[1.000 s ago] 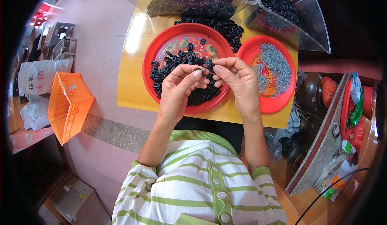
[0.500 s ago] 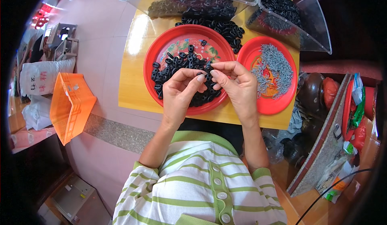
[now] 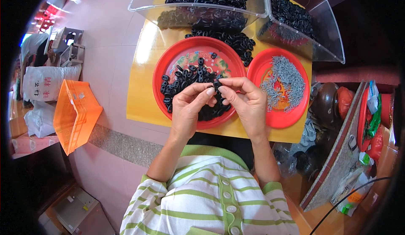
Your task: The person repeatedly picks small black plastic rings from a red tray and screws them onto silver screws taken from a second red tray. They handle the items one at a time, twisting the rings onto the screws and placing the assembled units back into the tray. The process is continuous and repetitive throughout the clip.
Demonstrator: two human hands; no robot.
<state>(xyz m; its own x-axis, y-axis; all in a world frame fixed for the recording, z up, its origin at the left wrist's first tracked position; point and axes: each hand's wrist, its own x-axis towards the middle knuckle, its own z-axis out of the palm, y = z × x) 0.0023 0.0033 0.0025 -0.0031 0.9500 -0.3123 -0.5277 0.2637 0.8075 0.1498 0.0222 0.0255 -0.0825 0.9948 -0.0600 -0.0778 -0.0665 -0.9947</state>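
Observation:
My left hand [image 3: 187, 106] and my right hand [image 3: 249, 104] meet over a red round tray [image 3: 158, 72], thumbs and forefingers pinched close together. A small black plastic piece [image 3: 217, 84] shows between the fingertips; pieces behind it make its outline hard to read. The left fingers are closed on a black piece, mostly hidden by the thumb. What the right fingertips pinch is too small to make out. Under the hands lies a pile of black oval two-hole pieces [image 3: 183, 79] in the tray. To the right, a smaller red tray [image 3: 280, 120] holds many small grey screws [image 3: 289, 81].
Two clear plastic bins [image 3: 198, 7] [image 3: 327, 45] of black pieces stand at the table's far side, with loose pieces [image 3: 242, 45] spilling between them. The yellow table [image 3: 141, 87] carries everything. An orange crate [image 3: 76, 115] and white sacks [image 3: 50, 83] are on the left; a stone-edged slab [image 3: 333, 150] leans at right.
The whole scene sits slightly lower in the picture, as the view has shifted. Both hands keep nearly the same pinch over the tray, with only slight finger movement.

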